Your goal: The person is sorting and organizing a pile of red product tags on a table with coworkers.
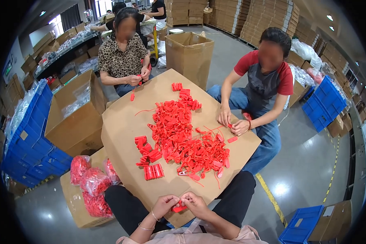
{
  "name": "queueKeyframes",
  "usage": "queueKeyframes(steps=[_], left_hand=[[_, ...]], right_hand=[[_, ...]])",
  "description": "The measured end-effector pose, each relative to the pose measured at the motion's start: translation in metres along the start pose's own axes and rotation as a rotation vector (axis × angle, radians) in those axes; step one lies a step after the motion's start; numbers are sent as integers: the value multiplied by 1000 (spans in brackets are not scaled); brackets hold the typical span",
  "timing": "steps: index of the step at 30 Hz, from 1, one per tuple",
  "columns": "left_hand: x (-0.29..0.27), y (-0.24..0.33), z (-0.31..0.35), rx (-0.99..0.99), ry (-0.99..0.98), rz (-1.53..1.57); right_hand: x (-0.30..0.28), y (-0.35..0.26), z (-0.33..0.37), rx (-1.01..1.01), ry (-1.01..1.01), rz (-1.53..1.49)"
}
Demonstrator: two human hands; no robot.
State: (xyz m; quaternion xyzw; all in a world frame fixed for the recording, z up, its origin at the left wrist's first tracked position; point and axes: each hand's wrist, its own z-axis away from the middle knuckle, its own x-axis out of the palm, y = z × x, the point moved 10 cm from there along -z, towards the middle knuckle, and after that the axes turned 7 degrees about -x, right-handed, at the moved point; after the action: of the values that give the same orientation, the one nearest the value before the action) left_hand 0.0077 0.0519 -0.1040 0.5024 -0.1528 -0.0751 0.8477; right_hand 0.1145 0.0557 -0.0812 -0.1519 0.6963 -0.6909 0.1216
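Observation:
Close to my lap, at the near edge of a cardboard-topped table [124, 126], my left hand [165, 205] and my right hand [194, 204] meet fingertip to fingertip. Both pinch a small red plastic piece [179, 209], its exact kind partly hidden by my fingers. Ahead of them lies a loose heap of red plastic parts with thin straps [173, 126], spreading toward the right. On the left of the heap, red clip-like pieces [153, 172] stand lined up side by side. More such rows [187, 97] sit at the far end.
Two people work at the table: hands with red pieces [139, 78] at the far left, and another pair [234, 125] at the right. Bags of red parts [95, 181] lie on a box at left. Cartons [189, 57] and blue crates [323, 103] stand around.

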Motion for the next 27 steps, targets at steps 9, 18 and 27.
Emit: queueKeyframes(steps=[9, 18, 27], left_hand=[[10, -12, 1, -124, -112, 240], [-14, -20, -10, -125, 32, 475], [-22, -20, -16, -142, 77, 517]], right_hand=[[0, 20, 1, 97, 108, -174], [11, 31, 11, 228, 99, -546], [6, 20, 5, 350, -17, -462]])
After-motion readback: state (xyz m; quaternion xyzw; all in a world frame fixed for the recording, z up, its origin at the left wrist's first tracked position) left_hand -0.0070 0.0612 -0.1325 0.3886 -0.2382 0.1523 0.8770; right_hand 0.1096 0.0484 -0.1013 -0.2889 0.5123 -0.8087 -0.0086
